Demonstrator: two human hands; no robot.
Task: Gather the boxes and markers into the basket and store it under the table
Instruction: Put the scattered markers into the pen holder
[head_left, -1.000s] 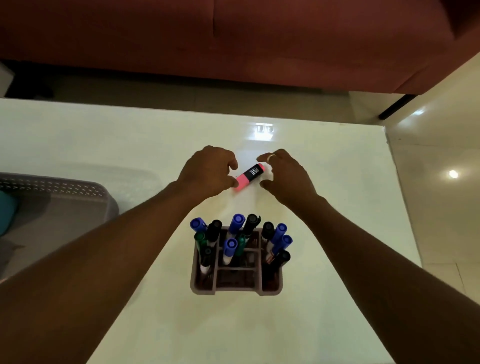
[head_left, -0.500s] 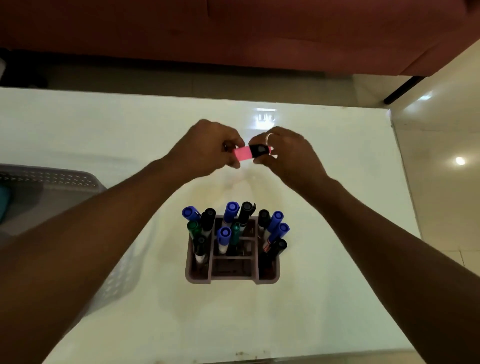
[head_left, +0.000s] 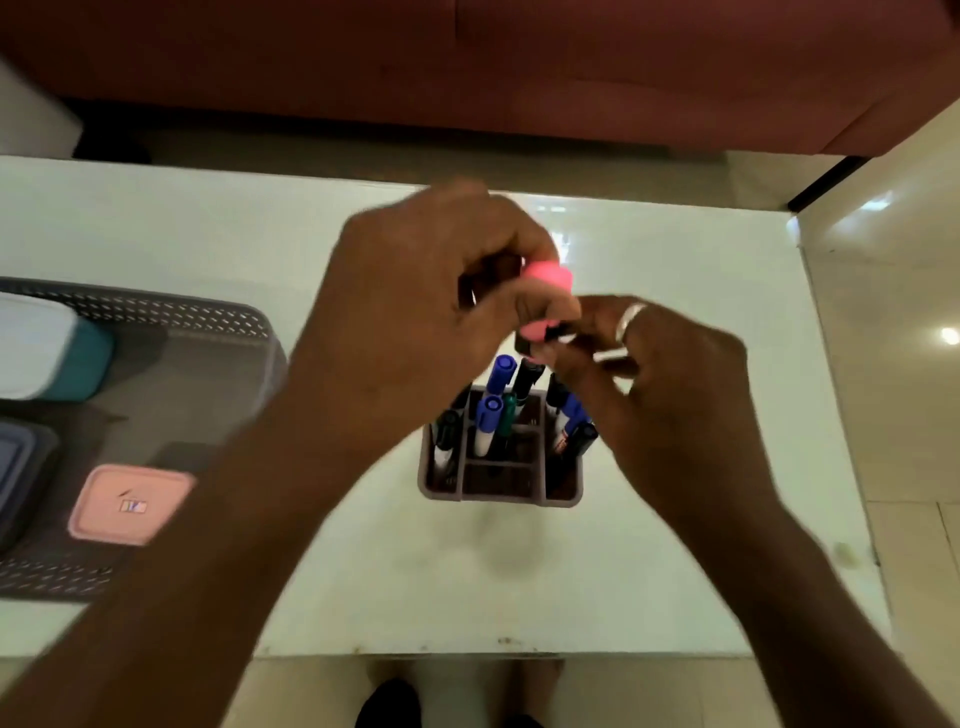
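The head camera looks down at a white counter (head_left: 156, 218) with a small marker holder (head_left: 501, 483) standing on it. Many markers (head_left: 488, 410) stand up in the holder, caps on top, so they stay tidy and can be carried all at once. Right above the holder, both hands meet around a pink highlighter (head_left: 545, 278). The left hand (head_left: 415, 322) has its grip closed on the pink body, with the fingers wrapped round it to keep it steady. The right hand (head_left: 670, 395) has its grip pinched narrow at the dark end of the highlighter, where the cap seems to be. The picture is blurry there, so it is hard to tell if the cap is going on or coming off. It looks like the person wants the highlighter shut before it goes in with the others. Well to the left of the holder sits a grey basket (head_left: 156, 312) with holes in its wall. Boxes already lie inside it: a white and teal box (head_left: 52, 358), a dark box (head_left: 21, 478) and a pink box (head_left: 130, 506). The holder of markers is not in the basket yet, so that step is probably next
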